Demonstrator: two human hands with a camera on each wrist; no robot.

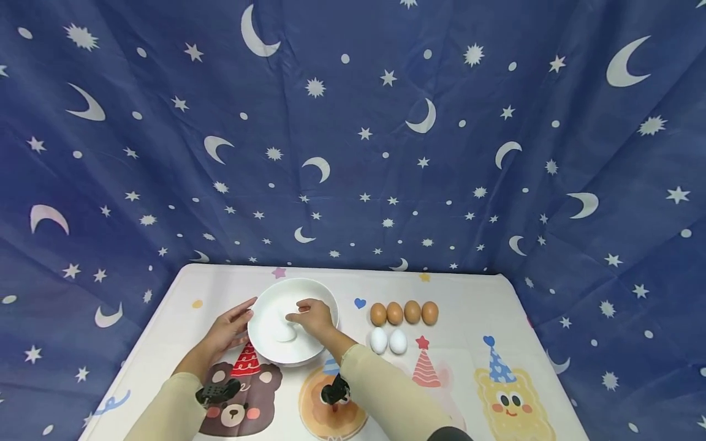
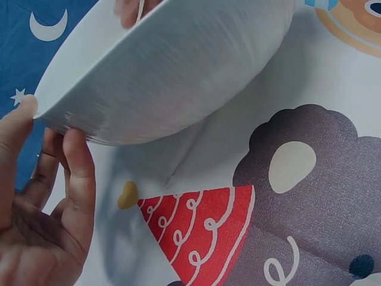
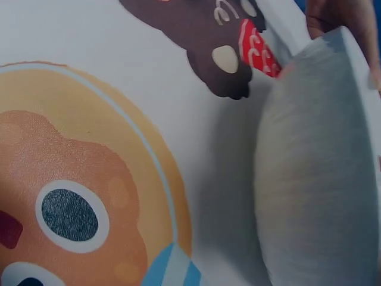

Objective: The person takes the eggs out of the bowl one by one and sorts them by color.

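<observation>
My left hand [image 1: 226, 327] holds the near-left rim of a large white bowl [image 1: 326, 297]. In the left wrist view, its fingertips meet the bowl's rim and outer wall [image 2: 172, 89]. My right hand [image 1: 317, 318] reaches into the bowl from the right. Its fingertips pinch the edge of a white rounded object [image 1: 284, 333] low in the bowl; white on white, its kind cannot be told. The right wrist view shows the bowl's outer side [image 3: 312, 167] but not the right hand.
Right of the bowl, several brown eggs [image 1: 412, 312] lie in a row, with two white eggs [image 1: 398, 342] nearer me. The table [image 1: 469, 294] has a cartoon-printed cloth. A blue curtain [image 1: 353, 153] with moons and stars hangs behind it.
</observation>
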